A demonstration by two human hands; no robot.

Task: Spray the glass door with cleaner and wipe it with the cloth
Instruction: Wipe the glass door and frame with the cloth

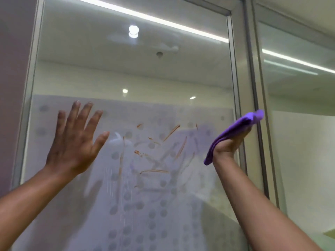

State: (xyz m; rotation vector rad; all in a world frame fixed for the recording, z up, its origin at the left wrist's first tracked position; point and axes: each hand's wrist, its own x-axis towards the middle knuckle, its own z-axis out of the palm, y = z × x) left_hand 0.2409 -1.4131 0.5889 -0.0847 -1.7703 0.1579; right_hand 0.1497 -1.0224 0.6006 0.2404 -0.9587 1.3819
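Note:
The glass door (137,73) fills the view, with a frosted dotted band across its lower half. Brown smears (155,153) streak the middle of the glass, and wet runs of cleaner trail down below a foamy patch (117,140). My left hand (76,140) is raised at the left of the pane, fingers spread, holding nothing. My right hand (230,144) is at the pane's right edge, holding a folded purple cloth (235,131) against the glass. No spray bottle is in view.
A metal door frame (243,98) runs down the right side, with a second glass panel (297,124) beyond it. A plain wall (12,87) borders the left. Ceiling light strips reflect in the glass.

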